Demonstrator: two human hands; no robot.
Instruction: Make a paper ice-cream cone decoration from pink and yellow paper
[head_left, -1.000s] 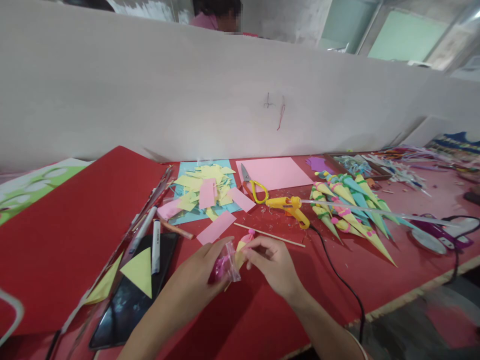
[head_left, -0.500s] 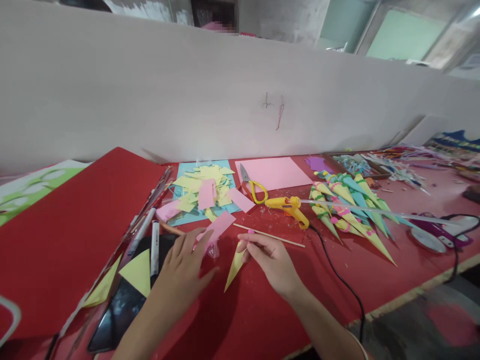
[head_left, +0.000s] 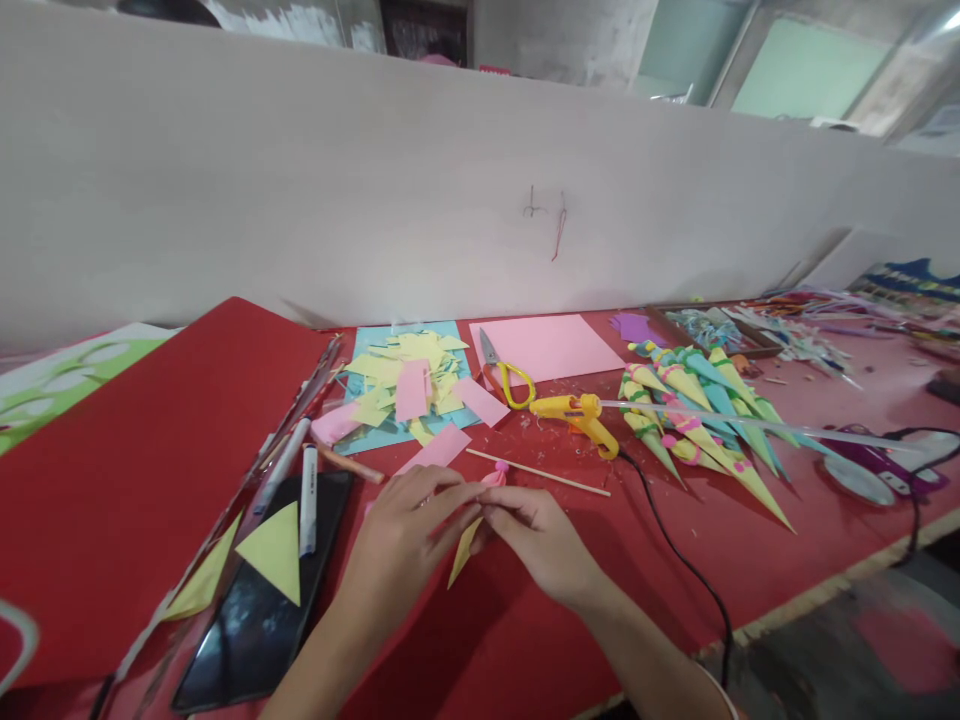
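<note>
Between my two hands is a small yellow paper cone (head_left: 463,556), its tip pointing down toward me. Pink trim (head_left: 495,479) with a little pink ball shows at its wide end. My right hand (head_left: 541,540) holds the cone in a pinch from the right. From the left, my left hand (head_left: 409,535) has its fingertips closed on the cone's upper part, meeting the right fingertips; exactly what they pinch is hidden. A thin wooden stick (head_left: 540,472) lies just beyond the hands, and a pink paper strip (head_left: 439,450) lies behind my left hand.
A yellow glue gun (head_left: 577,412) with a long glue stick and black cord lies right of centre, near scissors (head_left: 506,375). Finished cones (head_left: 697,400) are piled to the right. Yellow paper pieces (head_left: 409,365) lie behind. A phone (head_left: 244,630) and a marker (head_left: 309,500) are at left.
My left hand has moved right from the pink strip to the cone, and its fingers have closed there. My right hand stays on the cone. More pink now shows at the cone's top.
</note>
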